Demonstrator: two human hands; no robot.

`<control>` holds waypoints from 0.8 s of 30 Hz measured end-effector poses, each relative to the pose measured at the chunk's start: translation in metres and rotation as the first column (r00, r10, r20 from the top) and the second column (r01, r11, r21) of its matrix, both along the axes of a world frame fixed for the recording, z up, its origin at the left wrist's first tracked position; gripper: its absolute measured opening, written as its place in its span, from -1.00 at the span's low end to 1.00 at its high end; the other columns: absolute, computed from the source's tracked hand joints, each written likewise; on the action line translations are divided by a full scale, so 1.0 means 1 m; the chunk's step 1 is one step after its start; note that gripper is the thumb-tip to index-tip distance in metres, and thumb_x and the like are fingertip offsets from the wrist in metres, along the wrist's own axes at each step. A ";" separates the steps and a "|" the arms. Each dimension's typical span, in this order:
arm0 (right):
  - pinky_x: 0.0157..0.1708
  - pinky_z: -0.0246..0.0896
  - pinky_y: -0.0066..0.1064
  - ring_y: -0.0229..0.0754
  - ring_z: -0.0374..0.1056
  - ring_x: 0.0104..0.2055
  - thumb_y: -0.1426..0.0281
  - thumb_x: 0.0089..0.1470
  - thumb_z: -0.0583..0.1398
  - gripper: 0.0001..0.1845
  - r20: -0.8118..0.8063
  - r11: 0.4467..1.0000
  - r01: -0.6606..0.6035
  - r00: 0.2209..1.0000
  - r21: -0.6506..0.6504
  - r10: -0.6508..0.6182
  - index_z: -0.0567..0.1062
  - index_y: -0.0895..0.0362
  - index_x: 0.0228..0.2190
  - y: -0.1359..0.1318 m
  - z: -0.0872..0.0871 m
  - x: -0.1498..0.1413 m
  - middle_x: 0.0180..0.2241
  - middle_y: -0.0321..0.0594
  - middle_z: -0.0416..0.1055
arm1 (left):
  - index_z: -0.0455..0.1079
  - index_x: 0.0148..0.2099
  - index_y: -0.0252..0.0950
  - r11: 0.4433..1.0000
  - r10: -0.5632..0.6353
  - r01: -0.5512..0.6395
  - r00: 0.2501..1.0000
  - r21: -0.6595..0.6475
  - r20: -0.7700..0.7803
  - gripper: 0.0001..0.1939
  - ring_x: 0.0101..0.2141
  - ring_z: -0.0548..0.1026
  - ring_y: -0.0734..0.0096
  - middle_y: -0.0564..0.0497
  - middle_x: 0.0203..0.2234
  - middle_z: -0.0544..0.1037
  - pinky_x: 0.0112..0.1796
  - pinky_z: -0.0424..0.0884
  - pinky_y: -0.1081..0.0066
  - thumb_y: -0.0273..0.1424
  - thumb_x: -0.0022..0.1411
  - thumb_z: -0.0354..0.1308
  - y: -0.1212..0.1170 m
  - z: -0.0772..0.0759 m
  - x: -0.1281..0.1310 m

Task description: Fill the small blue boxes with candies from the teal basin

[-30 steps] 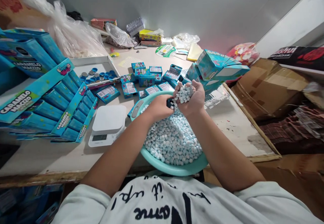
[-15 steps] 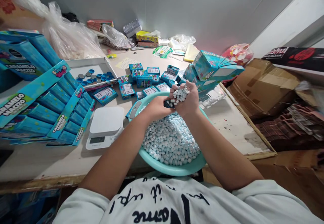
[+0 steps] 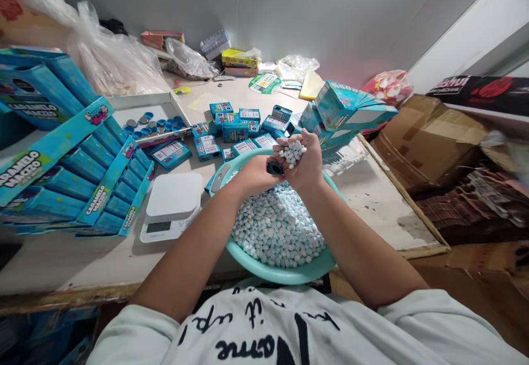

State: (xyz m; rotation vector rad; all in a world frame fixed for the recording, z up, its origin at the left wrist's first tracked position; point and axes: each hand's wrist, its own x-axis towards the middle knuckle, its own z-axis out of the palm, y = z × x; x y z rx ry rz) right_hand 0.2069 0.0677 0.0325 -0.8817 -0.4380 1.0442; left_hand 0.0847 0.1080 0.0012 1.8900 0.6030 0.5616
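Head view, left to right: stacked blue Caramelo Macizo display boxes (image 3: 61,175) and a white digital kitchen scale (image 3: 171,197) stand left of a teal plastic basin (image 3: 281,273) heaped with blue-and-white round candies (image 3: 276,227). Over the basin's far side, the left hand (image 3: 256,175) pinches a small dark blue tube (image 3: 275,168), its long axis lying roughly sideways, one end towards the right hand (image 3: 305,161). That hand, just beside the tube, is cupped narrowly around a small mound of candies (image 3: 292,153).
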 end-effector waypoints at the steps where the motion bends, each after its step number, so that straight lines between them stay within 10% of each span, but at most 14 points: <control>1: -0.46 0.35 -0.44 -0.27 0.42 -0.47 0.00 0.05 0.23 -0.55 0.007 1.000 0.005 1.000 0.006 -0.005 0.32 0.07 -0.59 0.000 0.000 -0.001 -0.55 -0.31 0.46 | 0.50 -0.23 -0.33 1.000 0.000 0.000 1.000 -0.002 -0.002 -0.76 -0.31 0.48 0.30 0.00 -0.36 0.58 -0.30 0.36 0.40 -0.31 0.05 0.27 0.000 0.000 0.000; 24: -0.49 0.40 -0.44 -0.27 0.44 -0.53 0.07 0.01 0.31 -0.56 0.115 0.999 0.014 0.993 -0.040 -0.010 0.28 0.05 -0.61 -0.004 -0.001 -0.010 -0.54 -0.31 0.53 | 0.52 -0.17 -0.33 0.999 -0.034 0.034 0.999 0.021 0.003 -0.72 -0.19 0.55 0.19 -0.03 -0.26 0.62 -0.21 0.41 0.37 -0.35 0.03 0.26 0.004 0.002 -0.004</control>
